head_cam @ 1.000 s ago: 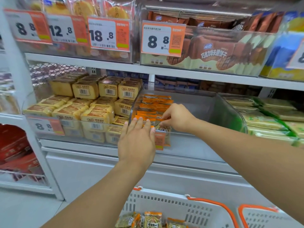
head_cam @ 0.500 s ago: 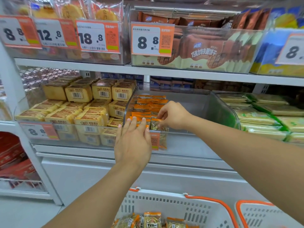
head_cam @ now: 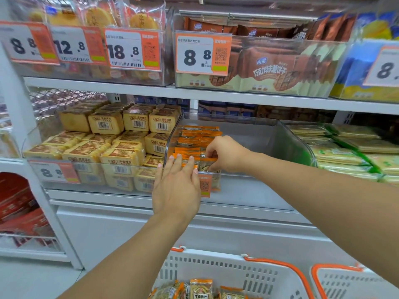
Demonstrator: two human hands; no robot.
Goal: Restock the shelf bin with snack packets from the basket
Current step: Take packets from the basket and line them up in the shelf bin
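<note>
Both hands reach up to a clear shelf bin (head_cam: 269,134) in the middle of the shelf. The left hand (head_cam: 177,190) is flat and loose, with its fingers spread out and holding nothing. Its fingertips (head_cam: 190,161) rest on the front edge of the bin, right by the front row of orange snack packets (head_cam: 194,139). The right hand (head_cam: 226,153) is inside the bin at the front. Its fingers are curled and pinch the top of one packet (head_cam: 206,166), which stands upright against the front wall of the bin. More orange packets stand in rows behind it, all on the left side of the bin. The right side of the bin is bare. A small orange price tag (head_cam: 205,185) hangs on the front of the bin, just under the right hand. Down at the bottom there is a white basket (head_cam: 226,272) with orange handles, and a few more snack packets (head_cam: 200,289) lie in it. A second white basket (head_cam: 354,283) sits just beside it on the right. To the left of the clear bin is another bin full of yellow cake packs (head_cam: 121,147). To the right are flat green packs (head_cam: 345,152).
</note>
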